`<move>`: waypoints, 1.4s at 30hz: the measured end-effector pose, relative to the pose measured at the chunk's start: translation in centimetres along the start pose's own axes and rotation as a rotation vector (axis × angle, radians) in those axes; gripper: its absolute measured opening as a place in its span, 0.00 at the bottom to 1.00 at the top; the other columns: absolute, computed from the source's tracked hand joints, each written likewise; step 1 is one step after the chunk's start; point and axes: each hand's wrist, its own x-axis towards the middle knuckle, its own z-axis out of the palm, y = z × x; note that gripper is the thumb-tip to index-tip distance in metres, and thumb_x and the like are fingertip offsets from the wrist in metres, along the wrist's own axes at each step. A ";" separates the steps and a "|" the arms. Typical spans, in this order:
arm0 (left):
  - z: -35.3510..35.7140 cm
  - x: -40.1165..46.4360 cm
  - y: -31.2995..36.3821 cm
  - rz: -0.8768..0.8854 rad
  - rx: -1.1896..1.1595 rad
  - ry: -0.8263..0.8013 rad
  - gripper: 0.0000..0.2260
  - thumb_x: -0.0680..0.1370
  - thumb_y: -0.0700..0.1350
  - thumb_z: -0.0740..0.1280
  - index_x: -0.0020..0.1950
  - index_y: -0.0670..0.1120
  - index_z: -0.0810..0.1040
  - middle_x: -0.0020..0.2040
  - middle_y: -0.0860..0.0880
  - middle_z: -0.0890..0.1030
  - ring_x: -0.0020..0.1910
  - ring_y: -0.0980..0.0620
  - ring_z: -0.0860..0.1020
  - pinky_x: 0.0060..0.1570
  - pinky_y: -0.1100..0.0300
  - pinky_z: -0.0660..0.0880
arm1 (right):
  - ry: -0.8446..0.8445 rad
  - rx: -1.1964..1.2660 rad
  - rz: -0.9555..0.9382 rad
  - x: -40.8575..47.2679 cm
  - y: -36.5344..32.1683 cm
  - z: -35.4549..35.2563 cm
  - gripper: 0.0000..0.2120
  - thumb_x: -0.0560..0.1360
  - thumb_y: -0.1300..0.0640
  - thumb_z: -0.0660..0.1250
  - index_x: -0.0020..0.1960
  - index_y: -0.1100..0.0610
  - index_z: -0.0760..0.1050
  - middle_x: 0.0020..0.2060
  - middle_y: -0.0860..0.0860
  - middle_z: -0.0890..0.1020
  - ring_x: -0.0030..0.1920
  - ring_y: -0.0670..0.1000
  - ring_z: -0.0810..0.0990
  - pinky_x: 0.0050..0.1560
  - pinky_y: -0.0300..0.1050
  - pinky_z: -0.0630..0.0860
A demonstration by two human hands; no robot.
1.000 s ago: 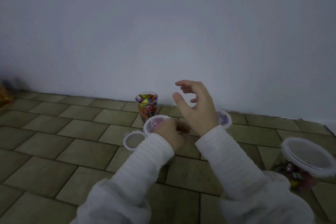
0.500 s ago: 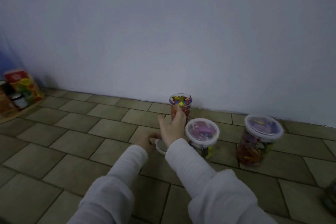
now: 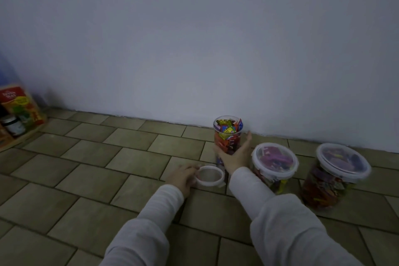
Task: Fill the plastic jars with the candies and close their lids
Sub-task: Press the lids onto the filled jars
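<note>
Take the open jar (image 3: 227, 136) as landmark. Nearest the camera, just in front and left of its base, the loose lid (image 3: 209, 176) lies flat on the floor (image 3: 90, 179); the left hand (image 3: 182, 177) curls its fingers against the lid's left rim, gripping it. The right hand (image 3: 234, 156) wraps the jar's lower wall from the front and right, thumb raised on the right side. To seat the lid well, likely hold the jar steady and upright, bring the lid level over the mouth, and press evenly around the rim; candies (image 3: 226, 128) standing at the mouth may need pushing down first. To the jar's right stand two lidded jars (image 3: 274, 168) (image 3: 336, 177), already filled. Hidden: the right fingertips behind the jar and its base. Far left, a box (image 3: 19, 106) and a small dark jar (image 3: 14, 125) are cut off and dim.
</note>
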 end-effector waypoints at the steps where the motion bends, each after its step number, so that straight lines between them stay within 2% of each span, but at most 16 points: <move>1: 0.2 -0.1 -0.1 0.002 -0.065 0.051 0.09 0.76 0.37 0.63 0.53 0.47 0.78 0.64 0.51 0.74 0.63 0.50 0.71 0.63 0.61 0.65 | -0.033 0.031 0.020 0.3 0.2 -0.4 0.56 0.64 0.55 0.79 0.76 0.42 0.42 0.76 0.51 0.59 0.74 0.56 0.61 0.71 0.62 0.61; 5: -0.5 -0.3 0.6 -0.122 -0.412 0.193 0.08 0.79 0.39 0.60 0.48 0.52 0.73 0.52 0.51 0.77 0.52 0.52 0.75 0.52 0.57 0.73 | -0.173 -0.015 -0.010 1.2 1.2 -1.9 0.52 0.65 0.59 0.78 0.76 0.45 0.48 0.73 0.51 0.63 0.72 0.56 0.64 0.70 0.61 0.64; 8: -2.3 0.2 2.5 -0.186 -0.605 0.318 0.06 0.81 0.40 0.57 0.49 0.49 0.72 0.45 0.51 0.76 0.45 0.52 0.74 0.43 0.63 0.70 | -0.195 -0.206 -0.048 1.7 0.9 -3.0 0.49 0.61 0.55 0.81 0.75 0.50 0.57 0.70 0.50 0.66 0.70 0.54 0.67 0.69 0.55 0.66; 10: -3.8 0.9 4.2 -0.211 -0.779 0.444 0.10 0.82 0.39 0.55 0.45 0.49 0.72 0.41 0.51 0.74 0.41 0.53 0.72 0.39 0.63 0.67 | -0.239 -0.328 -0.046 1.6 0.4 -3.6 0.47 0.57 0.50 0.82 0.71 0.52 0.63 0.67 0.50 0.69 0.67 0.54 0.70 0.67 0.53 0.69; 12: -5.4 1.6 6.2 -0.238 -0.957 0.559 0.13 0.82 0.39 0.54 0.43 0.52 0.72 0.40 0.52 0.74 0.40 0.53 0.71 0.39 0.61 0.66 | -0.348 -0.314 -0.015 1.2 0.3 -4.3 0.48 0.54 0.50 0.83 0.69 0.51 0.65 0.64 0.49 0.72 0.65 0.52 0.72 0.65 0.52 0.71; 14: -6.9 2.0 8.3 -0.222 -1.042 0.587 0.11 0.83 0.43 0.54 0.45 0.53 0.72 0.42 0.54 0.75 0.42 0.52 0.72 0.38 0.62 0.69 | -0.448 -0.317 -0.027 0.5 0.3 -4.9 0.47 0.55 0.53 0.83 0.68 0.50 0.64 0.62 0.46 0.75 0.64 0.49 0.73 0.64 0.49 0.71; 17: -8.2 2.5 11.0 -0.206 -0.967 0.437 0.06 0.81 0.48 0.60 0.49 0.49 0.74 0.42 0.55 0.77 0.40 0.56 0.74 0.33 0.70 0.71 | -0.518 -0.359 -0.041 -0.5 0.3 -5.4 0.49 0.56 0.53 0.83 0.70 0.50 0.61 0.63 0.45 0.74 0.65 0.48 0.71 0.66 0.47 0.69; 20: -8.0 2.8 12.8 -0.296 -0.867 0.266 0.08 0.77 0.53 0.65 0.50 0.50 0.75 0.47 0.49 0.79 0.42 0.51 0.77 0.35 0.63 0.73 | -0.580 -0.402 -0.017 -1.3 0.2 -5.7 0.54 0.51 0.46 0.83 0.71 0.48 0.61 0.64 0.44 0.74 0.66 0.48 0.71 0.67 0.48 0.69; 23: -7.5 2.8 13.9 -0.363 -0.683 0.218 0.10 0.77 0.56 0.64 0.52 0.52 0.75 0.51 0.49 0.78 0.46 0.49 0.75 0.45 0.57 0.73 | -0.609 -0.444 0.001 -2.2 0.3 -6.1 0.54 0.47 0.41 0.82 0.69 0.45 0.64 0.62 0.42 0.75 0.65 0.48 0.73 0.67 0.51 0.71; 28: -7.0 2.7 14.8 -0.457 -0.503 0.146 0.17 0.76 0.59 0.64 0.60 0.52 0.76 0.59 0.48 0.76 0.55 0.46 0.76 0.57 0.51 0.75 | -0.585 -0.409 0.018 -3.9 0.7 -6.6 0.44 0.57 0.53 0.82 0.69 0.50 0.66 0.62 0.45 0.75 0.64 0.47 0.72 0.62 0.42 0.69; 32: -6.4 2.5 14.8 -0.493 -0.607 0.106 0.11 0.75 0.58 0.65 0.53 0.54 0.76 0.52 0.51 0.78 0.49 0.48 0.76 0.54 0.54 0.75 | -0.550 -0.385 0.018 -4.7 0.8 -6.7 0.47 0.57 0.53 0.82 0.71 0.50 0.64 0.65 0.45 0.74 0.66 0.48 0.71 0.67 0.46 0.68; 33: -6.2 2.5 14.7 -0.484 -0.595 0.113 0.12 0.74 0.58 0.65 0.54 0.55 0.76 0.52 0.52 0.79 0.50 0.48 0.77 0.55 0.53 0.75 | -0.544 -0.379 0.018 -4.8 0.9 -6.6 0.47 0.57 0.53 0.82 0.71 0.50 0.63 0.65 0.46 0.74 0.67 0.49 0.71 0.68 0.47 0.68; 35: -6.3 2.5 14.7 -0.402 -0.374 0.160 0.14 0.75 0.57 0.63 0.58 0.56 0.74 0.56 0.52 0.76 0.53 0.47 0.76 0.56 0.50 0.75 | -0.547 -0.367 0.009 -4.9 0.9 -6.6 0.49 0.57 0.52 0.82 0.72 0.50 0.62 0.65 0.45 0.73 0.67 0.49 0.70 0.69 0.48 0.67; 38: -7.1 1.7 15.3 -0.184 -0.060 0.257 0.17 0.77 0.57 0.60 0.64 0.56 0.72 0.67 0.54 0.70 0.62 0.51 0.72 0.63 0.48 0.69 | -0.567 -0.374 -0.005 -5.0 0.7 -6.6 0.52 0.55 0.49 0.82 0.73 0.49 0.60 0.67 0.45 0.72 0.68 0.49 0.69 0.69 0.49 0.66; 40: -7.0 1.2 15.7 -0.062 0.014 0.150 0.20 0.78 0.62 0.57 0.67 0.56 0.71 0.73 0.58 0.62 0.69 0.52 0.65 0.68 0.45 0.61 | -0.558 -0.378 -0.009 -5.1 0.5 -6.6 0.55 0.53 0.47 0.82 0.74 0.49 0.59 0.68 0.45 0.71 0.69 0.50 0.68 0.70 0.50 0.66; 42: -6.3 0.6 15.8 -0.005 0.133 0.005 0.21 0.79 0.62 0.51 0.71 0.58 0.66 0.76 0.58 0.56 0.74 0.50 0.58 0.70 0.41 0.56 | -0.545 -0.380 -0.027 -5.2 0.4 -6.6 0.59 0.50 0.44 0.81 0.75 0.50 0.57 0.69 0.46 0.69 0.69 0.50 0.67 0.70 0.52 0.67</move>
